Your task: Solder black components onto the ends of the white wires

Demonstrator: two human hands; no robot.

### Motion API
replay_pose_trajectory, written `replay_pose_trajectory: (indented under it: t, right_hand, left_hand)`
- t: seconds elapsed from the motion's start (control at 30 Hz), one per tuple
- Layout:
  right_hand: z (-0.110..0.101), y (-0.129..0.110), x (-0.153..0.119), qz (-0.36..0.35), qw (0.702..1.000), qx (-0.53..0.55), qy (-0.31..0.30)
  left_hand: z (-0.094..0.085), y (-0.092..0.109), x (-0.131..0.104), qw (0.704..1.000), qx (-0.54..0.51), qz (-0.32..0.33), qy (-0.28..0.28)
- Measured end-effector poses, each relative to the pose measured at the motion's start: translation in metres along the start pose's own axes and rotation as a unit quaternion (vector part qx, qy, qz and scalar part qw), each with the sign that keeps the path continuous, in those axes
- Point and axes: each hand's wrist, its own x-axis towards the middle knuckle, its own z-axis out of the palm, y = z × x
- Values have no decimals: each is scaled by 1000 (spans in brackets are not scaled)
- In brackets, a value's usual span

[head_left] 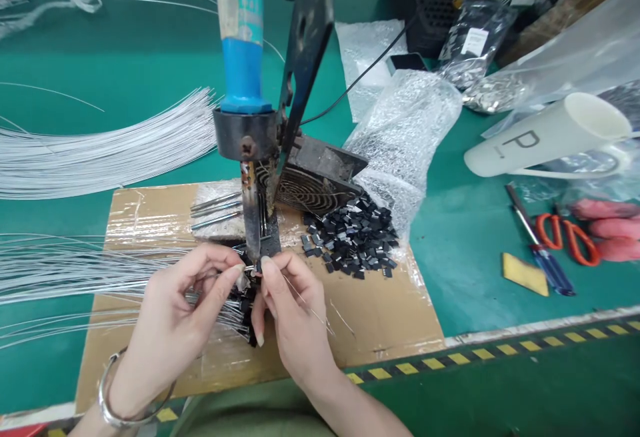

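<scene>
Under the tip of a blue-handled soldering iron (242, 64), my two hands nearly meet. My left hand (193, 297) pinches the end of a thin white wire between thumb and forefinger. My right hand (295, 310) holds a small black connector (259, 266) at the tip, and a thin strand of solder (310, 307) trails from its fingers. White wires (125, 270) run in from the left, beneath my left hand, to dark ends below the iron. A heap of small black connectors (353, 234) lies right of the iron, beside a round fan (315, 184).
Cardboard (380, 317) covers the work area. A thick bundle of white wires (100, 157) lies at the upper left. On the right are a white mug (545, 134), orange-handled scissors (567, 237), a screwdriver (553, 270), a yellow sponge (525, 274) and bubble wrap (405, 130).
</scene>
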Motion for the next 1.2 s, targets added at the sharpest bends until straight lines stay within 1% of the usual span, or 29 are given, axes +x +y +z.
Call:
replay_pose_trajectory:
  t: [0.13,0.23,0.33,0.43,0.5,0.57,0.67,0.8,0.9,1.03,1.2]
  right_hand:
    - [1,-7,-3,-17,998,-54,9]
    - [2,-8,-4,-18,998,-58,4]
    - [0,-5,-3,8,1000,-5,-27]
    - [-2,-3,0,57,995,64,-57]
    - [-3,-3,2,79,991,88,-63]
    - [-3,-4,3,88,990,95,-64]
    - [-3,-3,3,83,991,92,-58]
    - [-3,-1,2,72,992,91,-56]
    - [-5,-1,2,62,992,90,-57]
    - [-7,-1,1,52,995,65,-50]
    - [-10,-1,-1,39,996,55,-55]
  left_hand:
    - [-4,0,-1,1000,26,9,-16]
    - [-8,2,1,999,14,-4,-44]
    - [-11,4,3,995,-42,-26,-89]
    - [-12,4,5,990,-88,-36,-107]
    - [-11,3,5,990,-99,-35,-98]
    - [-10,0,3,991,-99,-32,-81]
    - [-8,-5,-1,995,-80,-30,-53]
    - [-7,-8,-5,997,-59,-26,-37]
    - [-6,-5,-6,1000,-19,11,-19]
    - [-5,-1,-7,995,57,81,6]
    - [-7,-2,-8,988,81,128,20]
